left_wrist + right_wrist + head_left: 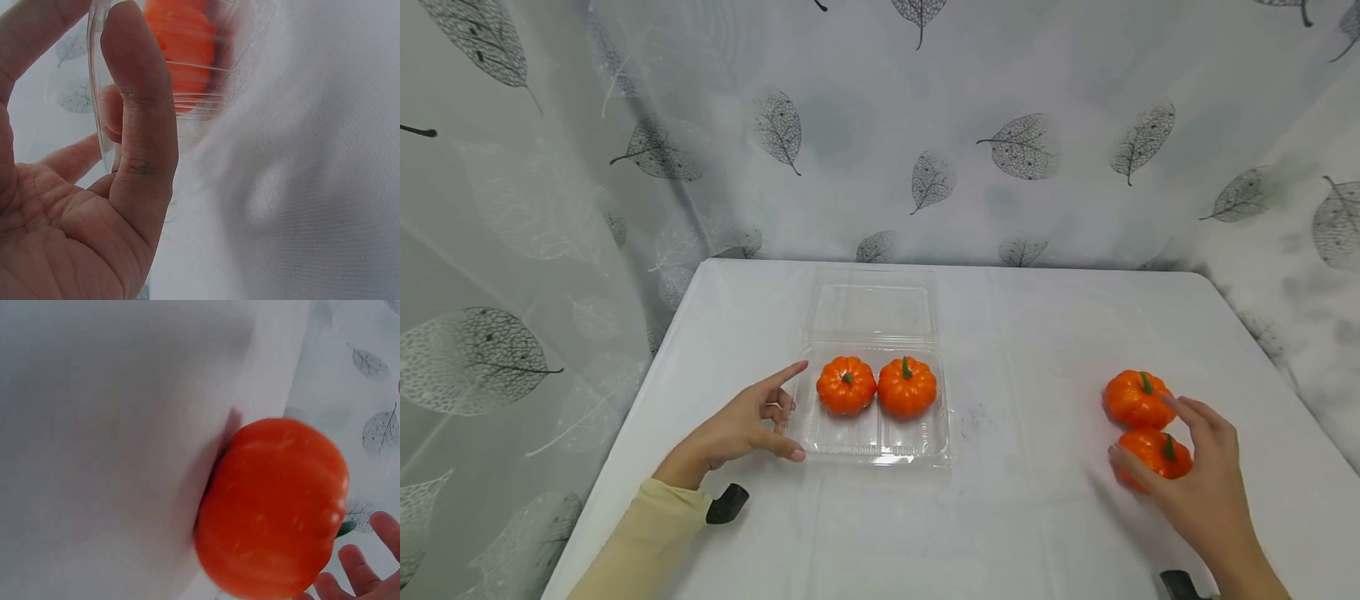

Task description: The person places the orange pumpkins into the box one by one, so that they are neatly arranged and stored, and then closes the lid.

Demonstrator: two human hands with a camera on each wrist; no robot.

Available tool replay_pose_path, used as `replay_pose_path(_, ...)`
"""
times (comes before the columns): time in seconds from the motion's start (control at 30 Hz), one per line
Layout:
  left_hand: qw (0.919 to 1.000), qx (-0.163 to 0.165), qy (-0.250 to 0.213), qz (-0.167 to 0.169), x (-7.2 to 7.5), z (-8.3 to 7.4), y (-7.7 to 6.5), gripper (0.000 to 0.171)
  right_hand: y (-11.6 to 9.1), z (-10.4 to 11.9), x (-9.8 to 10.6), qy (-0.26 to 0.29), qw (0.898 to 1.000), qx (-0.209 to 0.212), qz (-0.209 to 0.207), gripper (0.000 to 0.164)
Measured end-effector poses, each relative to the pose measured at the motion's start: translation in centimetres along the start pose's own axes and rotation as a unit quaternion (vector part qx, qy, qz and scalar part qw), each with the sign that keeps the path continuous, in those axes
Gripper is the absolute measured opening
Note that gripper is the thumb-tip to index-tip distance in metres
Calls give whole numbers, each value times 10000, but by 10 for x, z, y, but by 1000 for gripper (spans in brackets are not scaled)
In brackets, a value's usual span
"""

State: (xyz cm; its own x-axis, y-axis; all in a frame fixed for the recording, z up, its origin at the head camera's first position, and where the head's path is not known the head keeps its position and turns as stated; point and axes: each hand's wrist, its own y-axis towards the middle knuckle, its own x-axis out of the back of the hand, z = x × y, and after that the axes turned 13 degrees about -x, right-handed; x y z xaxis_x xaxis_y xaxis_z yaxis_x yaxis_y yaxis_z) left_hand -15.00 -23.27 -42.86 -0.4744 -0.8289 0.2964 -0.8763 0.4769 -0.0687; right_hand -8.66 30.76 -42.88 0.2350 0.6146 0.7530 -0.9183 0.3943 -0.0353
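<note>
A clear plastic clamshell box point(857, 442) lies with its lid point(874, 307) folded back. Inside its tray, two small orange pumpkins, one at left point(846, 392) and one at right point(908, 392), sit side by side. My left hand point(737, 429) is at the tray's left side, index finger and thumb spread along the rim. At the right of the table are two more pumpkins, a farther one point(1133, 402) and a nearer one point(1153, 454). Over the nearer one my right hand point(1206, 475) reaches with thumb and fingers apart, partly hiding it. The right wrist view shows a pumpkin point(272, 512) beside spread fingers point(357, 569).
A white cloth covers the table point(1000, 517). Behind it hangs a pale curtain point(850, 167) printed with grey leaves, which also runs down both sides. Black pieces of the wrist gear show at the left wrist point(727, 504) and right wrist point(1180, 585).
</note>
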Motion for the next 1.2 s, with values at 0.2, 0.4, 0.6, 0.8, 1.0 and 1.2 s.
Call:
replay_pose_path(0.2, 10000, 12, -20, 2, -1, -1, 0, 115, 4, -11, 4, -573, 9951, -762, 251, 110)
replay_pose_path(0.4, 10000, 7, 34, 0, -1, -2, 0, 116, 5, -21, 8, -771, 9907, -995, 521, 120)
replay_pose_path(0.6, 10000, 40, 16, -11, -2, -2, 0, 115, 8, -27, 10, -895, 9851, -1300, 688, 126)
replay_pose_path(0.8, 10000, 27, 28, -1, -2, -2, 0, 115, 10, -29, 10, -875, 9809, -1500, 876, 130)
replay_pose_path(1.0, 10000, -14, -38, 8, -1, -1, 0, 115, 10, -30, 8, -825, 9765, -1718, 1008, 134)
replay_pose_path(1.2, 9999, -90, -72, 14, -2, 0, 0, 115, 9, -32, 5, -735, 9731, -1923, 1030, 136)
